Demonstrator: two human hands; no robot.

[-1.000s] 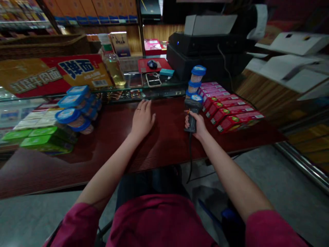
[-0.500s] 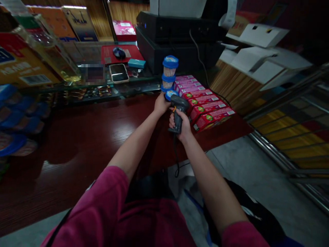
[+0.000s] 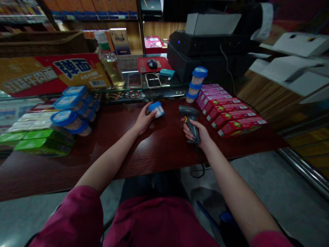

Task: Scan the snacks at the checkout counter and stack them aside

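Note:
My left hand (image 3: 145,119) is closed on a small plastic tub (image 3: 157,109) with a blue lid, tilted so that its barcode label shows, just above or on the dark red-brown counter (image 3: 159,147). In my right hand (image 3: 199,132) is a grey barcode scanner (image 3: 191,120), its head pointing left and its cable hanging below. Behind the scanner stands a stack of similar blue-lidded tubs (image 3: 195,85). A row of red boxes (image 3: 231,118) and pink boxes (image 3: 212,91) lies to the right of the scanner.
More blue-lidded tubs (image 3: 69,120) are piled at the left, beside green packs (image 3: 43,144). A bottle (image 3: 113,68), a phone (image 3: 153,80) and a mouse (image 3: 152,63) rest on the glass shelf behind. Black machines (image 3: 205,48) stand at the back right, near opened white cartons (image 3: 280,70).
My left hand has moved left from the stack with a tub in it, and the gap between my hands has widened. The scanner stays in my right hand. The view has turned left.

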